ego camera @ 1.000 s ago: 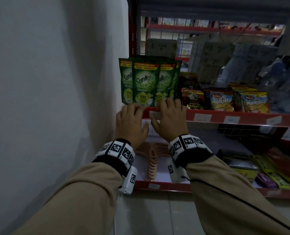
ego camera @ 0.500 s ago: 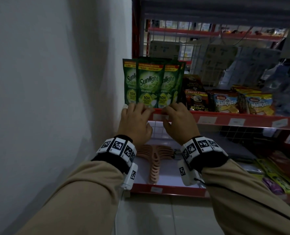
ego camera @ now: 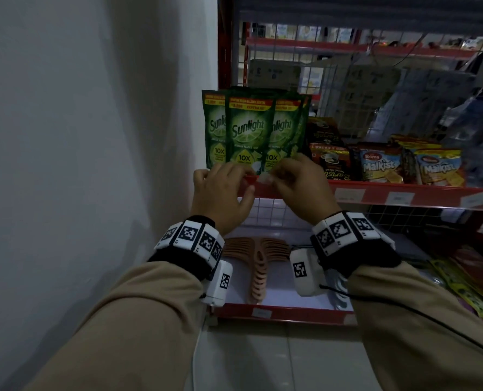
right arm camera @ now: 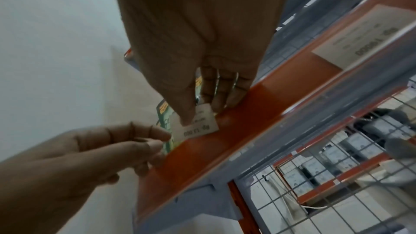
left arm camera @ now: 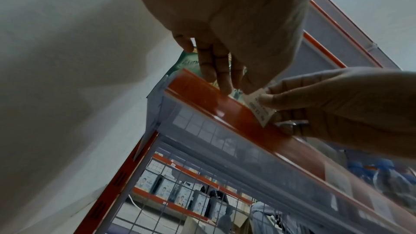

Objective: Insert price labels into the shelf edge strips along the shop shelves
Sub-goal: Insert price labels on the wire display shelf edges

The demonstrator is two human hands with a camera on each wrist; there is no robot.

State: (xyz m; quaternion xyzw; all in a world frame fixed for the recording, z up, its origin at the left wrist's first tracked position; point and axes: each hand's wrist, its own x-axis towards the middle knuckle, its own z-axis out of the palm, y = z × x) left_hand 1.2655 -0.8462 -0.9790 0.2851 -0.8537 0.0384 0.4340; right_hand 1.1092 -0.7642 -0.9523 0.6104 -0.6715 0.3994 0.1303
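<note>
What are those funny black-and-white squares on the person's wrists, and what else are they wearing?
They are coded marker squares on white-block bands over black cuffs, one on each wrist. A white camera box hangs under each; a thin black cable runs along the right tan sleeve. A ring shows on the right hand.

My head view is dim and grainy; the white wall (ego camera: 79,136) left of the red shelf strip (ego camera: 375,197) carries soft shadows. Both wrist views are blurred, my palms underexposed, straight edges bowed outward.
</note>
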